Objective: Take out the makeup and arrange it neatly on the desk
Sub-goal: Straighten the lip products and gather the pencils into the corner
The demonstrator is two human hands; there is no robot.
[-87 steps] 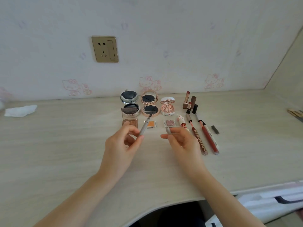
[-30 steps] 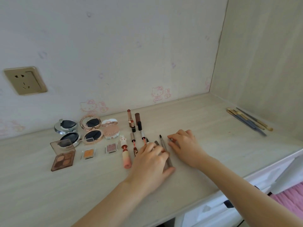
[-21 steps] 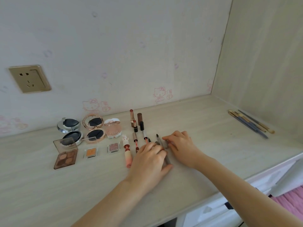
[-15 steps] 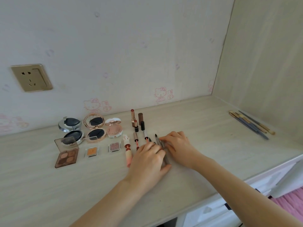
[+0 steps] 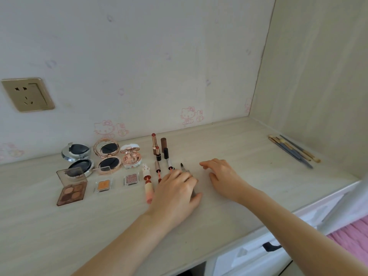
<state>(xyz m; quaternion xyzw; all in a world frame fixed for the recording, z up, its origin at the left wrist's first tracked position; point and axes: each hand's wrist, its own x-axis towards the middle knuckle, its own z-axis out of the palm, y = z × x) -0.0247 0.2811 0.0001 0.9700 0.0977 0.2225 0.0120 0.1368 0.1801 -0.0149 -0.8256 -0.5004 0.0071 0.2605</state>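
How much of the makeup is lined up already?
Mostly done: the round open compacts, brown four-pan eyeshadow palette and upright lipsticks sit in rows. In hand: the left hand rests on the slim pens. Left: the bundle of thin brushes by the side wall.

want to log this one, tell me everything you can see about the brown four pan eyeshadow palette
The small square brown eyeshadow palette with a clear plastic lid lies open on the pale wood-grain desk, at the left end of the front row. Its hinged lid stands roughly upright at the back edge, see-through and brown-tinted. The base holds four pans in brown and peach tones. Neither hand touches it; the orange single-pan eyeshadow in a clear case sits apart to its right.
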